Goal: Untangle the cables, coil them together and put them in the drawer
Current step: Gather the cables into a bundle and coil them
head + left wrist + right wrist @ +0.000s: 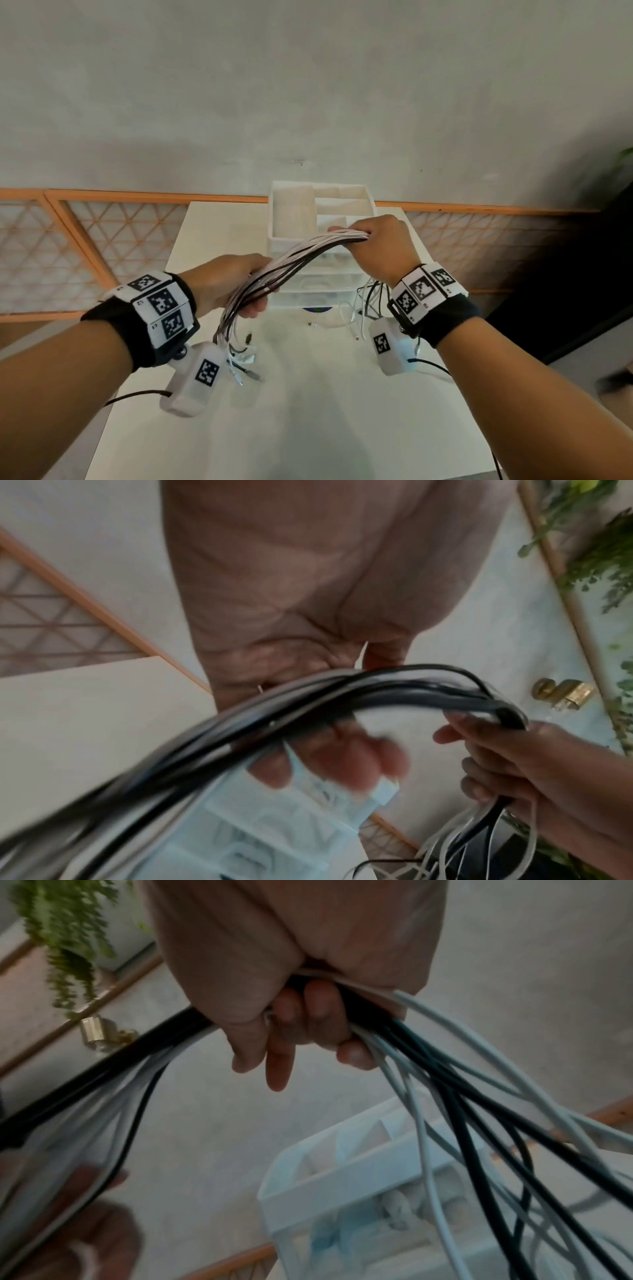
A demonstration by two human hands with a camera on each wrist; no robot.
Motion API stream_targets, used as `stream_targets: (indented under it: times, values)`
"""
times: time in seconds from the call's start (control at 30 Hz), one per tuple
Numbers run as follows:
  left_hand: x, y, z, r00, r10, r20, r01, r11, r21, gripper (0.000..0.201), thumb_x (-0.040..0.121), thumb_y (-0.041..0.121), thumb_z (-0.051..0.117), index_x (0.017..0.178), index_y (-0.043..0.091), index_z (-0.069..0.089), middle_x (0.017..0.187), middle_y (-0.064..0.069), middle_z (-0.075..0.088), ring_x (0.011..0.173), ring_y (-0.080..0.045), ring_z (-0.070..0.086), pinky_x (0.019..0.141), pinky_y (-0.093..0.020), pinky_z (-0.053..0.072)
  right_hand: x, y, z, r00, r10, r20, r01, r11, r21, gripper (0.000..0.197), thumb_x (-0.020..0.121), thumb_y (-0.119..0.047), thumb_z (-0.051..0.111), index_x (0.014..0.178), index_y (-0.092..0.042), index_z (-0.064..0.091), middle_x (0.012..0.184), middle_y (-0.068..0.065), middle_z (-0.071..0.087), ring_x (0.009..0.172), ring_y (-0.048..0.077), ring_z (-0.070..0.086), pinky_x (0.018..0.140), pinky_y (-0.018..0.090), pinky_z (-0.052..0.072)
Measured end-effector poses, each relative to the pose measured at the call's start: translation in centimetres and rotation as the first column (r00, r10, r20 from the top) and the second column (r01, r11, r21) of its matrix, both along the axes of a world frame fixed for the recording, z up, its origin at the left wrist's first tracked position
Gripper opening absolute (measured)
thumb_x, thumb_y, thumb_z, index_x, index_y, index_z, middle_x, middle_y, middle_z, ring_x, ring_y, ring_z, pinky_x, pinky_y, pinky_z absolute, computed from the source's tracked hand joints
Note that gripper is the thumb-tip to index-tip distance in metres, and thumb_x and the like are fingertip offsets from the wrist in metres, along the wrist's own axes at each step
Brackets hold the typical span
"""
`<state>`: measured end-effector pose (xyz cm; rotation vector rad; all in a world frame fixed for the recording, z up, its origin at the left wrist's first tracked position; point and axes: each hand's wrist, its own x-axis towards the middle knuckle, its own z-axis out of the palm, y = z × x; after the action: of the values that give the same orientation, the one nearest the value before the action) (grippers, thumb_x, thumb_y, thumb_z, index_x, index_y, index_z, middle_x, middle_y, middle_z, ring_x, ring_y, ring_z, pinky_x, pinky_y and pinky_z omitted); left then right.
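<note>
1. Cables [301, 255], white and black, arch as one bundle in the air above the surface [308, 411], in front of the drawer unit [291, 236].
2. The right hand [380, 246] has its fingers [318, 1015] clenched round the bundle's high end.
3. The left hand [226, 284] grips the lower end, fingers [342, 761] curled under.
4. Loose ends hang down onto the surface below both hands.

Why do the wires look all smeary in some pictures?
Left wrist view: the cables are streaked with motion blur, fingertips too. Right wrist view: dim, bluish and soft, the drawer unit hazy. Head view: sharpest, though the wide lens bends its edges.
</note>
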<state>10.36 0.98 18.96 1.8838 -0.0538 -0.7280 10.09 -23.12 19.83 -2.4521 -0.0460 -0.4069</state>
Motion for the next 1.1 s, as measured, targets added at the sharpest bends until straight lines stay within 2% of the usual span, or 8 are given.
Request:
stream_targets:
  times: [0.13,0.23,0.33,0.57,0.7,0.9,1.0,1.1]
  values:
    - [-0.2,-2.8,3.1,0.979,-0.111,0.169,0.108,0.994,0.023,0.066,0.098,0.061,0.032,0.103,0.009,0.073,0.086,-0.008,0.078,0.09,-0.028,0.074,0.094,-0.04,0.05,-0.1,2.2,0.5,0.999,0.044,-0.012,-0.044,0.999,-0.009,0.024,0.087,-0.042,0.072,0.082,-0.019,0.076,0.069,-0.007,0.069,0.063,0.01,0.059,0.059,0.022,0.037]
    - [-0.9,-5.2,5.0,0.967,-0.13,0.221,0.135,0.991,-0.009,0.067,0.093,0.068,0.038,0.088,0.007,0.066,0.058,-0.002,0.062,0.061,-0.024,0.066,0.073,-0.032,0.052,-0.1,3.0,0.8,1.0,0.007,0.009,-0.008,0.994,0.113,0.012,0.08,-0.014,0.067,0.087,-0.016,0.058,0.071,0.004,0.065,0.062,0.015,0.055,0.052,0.025,0.035]
    - [-0.9,-5.3,5.2,0.947,0.095,0.306,-0.06,0.991,-0.121,0.05,0.095,0.056,0.051,0.071,0.013,0.057,0.047,0.003,0.032,0.041,-0.015,0.03,0.044,-0.023,0.03,-0.4,1.8,1.2,0.991,0.042,0.126,-0.075,0.958,0.276,0.027,0.078,-0.017,0.077,0.078,-0.016,0.05,0.061,0.001,0.057,0.051,0.011,0.046,0.05,0.024,0.036]
    - [-0.3,-3.1,8.1,0.905,0.17,0.389,-0.084,0.97,-0.229,0.045,0.093,0.043,0.062,0.062,0.012,0.052,0.044,0.004,0.025,0.041,-0.016,0.015,0.043,-0.023,0.014,-1.8,-2.2,-4.9,0.982,0.042,-0.185,-0.041,0.999,0.011,0.025,0.081,-0.027,0.076,0.076,-0.012,0.056,0.072,0.012,0.063,0.069,0.029,0.059,0.068,0.036,0.051]
    - [0.0,-2.5,7.4,0.896,0.174,0.408,-0.135,0.983,-0.123,0.046,0.092,0.044,0.062,0.062,0.012,0.052,0.048,0.0,0.024,0.043,-0.018,0.016,0.044,-0.023,0.017,-1.4,-2.9,-4.0,0.998,-0.059,-0.039,0.064,0.989,0.137,0.02,0.087,-0.018,0.071,0.079,-0.019,0.053,0.063,-0.003,0.055,0.058,0.016,0.05,0.051,0.012,0.037]
    - [-0.3,-2.2,7.1,0.916,0.165,0.364,-0.141,0.986,-0.093,0.043,0.092,0.044,0.062,0.065,0.011,0.054,0.049,-0.001,0.025,0.044,-0.018,0.016,0.045,-0.023,0.016,-1.8,-2.4,-2.5,0.998,0.064,-0.011,-0.057,0.945,0.321,0.024,0.089,-0.032,0.073,0.112,-0.031,0.069,0.093,-0.017,0.072,0.084,-0.008,0.065,0.075,0.009,0.047]
    - [-0.4,-2.3,7.3,0.896,0.185,0.404,-0.153,0.982,-0.11,0.045,0.091,0.043,0.064,0.062,0.01,0.054,0.051,-0.002,0.025,0.043,-0.018,0.016,0.044,-0.022,0.017,-2.1,-1.5,-3.3,0.974,0.175,-0.144,-0.128,0.949,0.29,0.01,0.086,-0.037,0.075,0.096,-0.035,0.077,0.082,-0.007,0.077,0.082,0.005,0.071,0.079,0.026,0.056]
    - [-0.4,-2.2,7.2,0.861,0.244,0.445,-0.206,0.97,-0.133,0.046,0.089,0.043,0.066,0.058,0.011,0.056,0.051,-0.004,0.027,0.043,-0.019,0.018,0.044,-0.022,0.019,-2.0,-1.2,-4.4,0.966,0.164,-0.199,-0.146,0.984,0.105,0.015,0.087,-0.037,0.073,0.08,-0.025,0.075,0.067,-0.003,0.07,0.067,0.011,0.066,0.067,0.017,0.05]
